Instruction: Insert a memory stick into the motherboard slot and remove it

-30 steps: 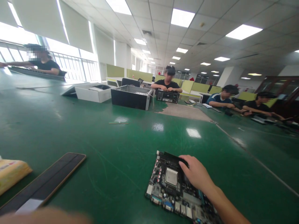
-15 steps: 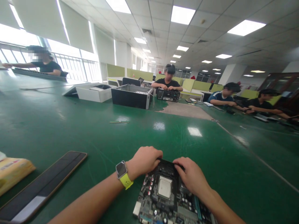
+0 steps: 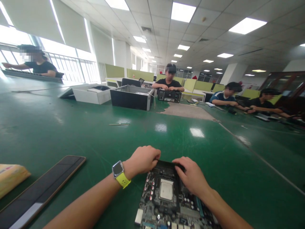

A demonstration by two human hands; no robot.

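Observation:
A dark motherboard point(image 3: 166, 205) lies on the green table close to me, with a pale square processor point(image 3: 166, 190) in its socket. At its far left corner my left hand point(image 3: 143, 159) is closed, fingers curled down on the black part along the far edge; a watch with a yellow-green strap point(image 3: 123, 179) is on that wrist. My right hand point(image 3: 192, 174) pinches the right end of the same black part point(image 3: 166, 165) between thumb and fingers. The undersides of both grips are hidden.
A dark flat device point(image 3: 45, 187) and a yellow packet point(image 3: 11, 178) lie at the left on the table point(image 3: 95, 133). Farther off are a thin strip point(image 3: 119, 124), a white box point(image 3: 91, 96) and a black case point(image 3: 130, 100). Several people sit around the table.
The view has shifted slightly. Both hands stay at the motherboard's far edge, and my left hand's fingers have curled in a little more, slightly farther from the board's middle.

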